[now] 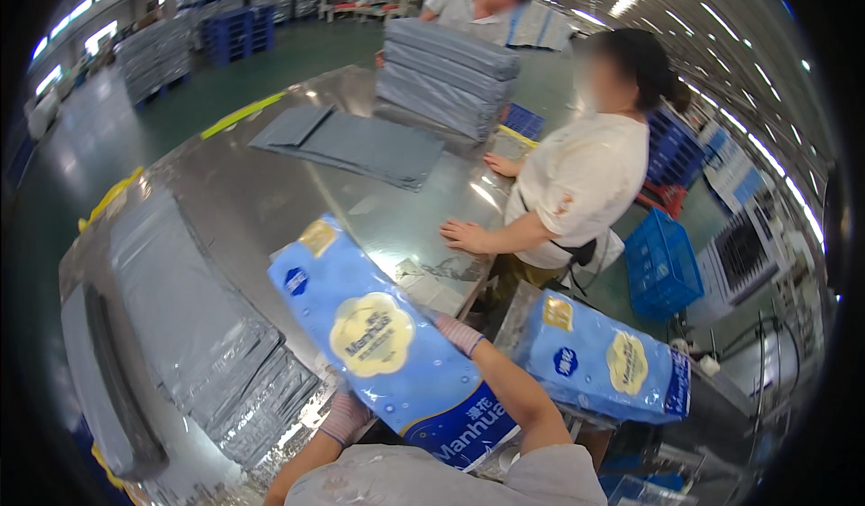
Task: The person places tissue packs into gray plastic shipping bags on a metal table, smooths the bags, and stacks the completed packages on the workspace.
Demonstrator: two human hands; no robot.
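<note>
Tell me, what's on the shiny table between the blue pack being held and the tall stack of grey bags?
In the head view, some flat grey bags lie spread on the metal table between the blue pack and the tall grey stack.

Left hand (pixel 345 416), right hand (pixel 457 333) gloved, grips closed, forearms raised.
</note>
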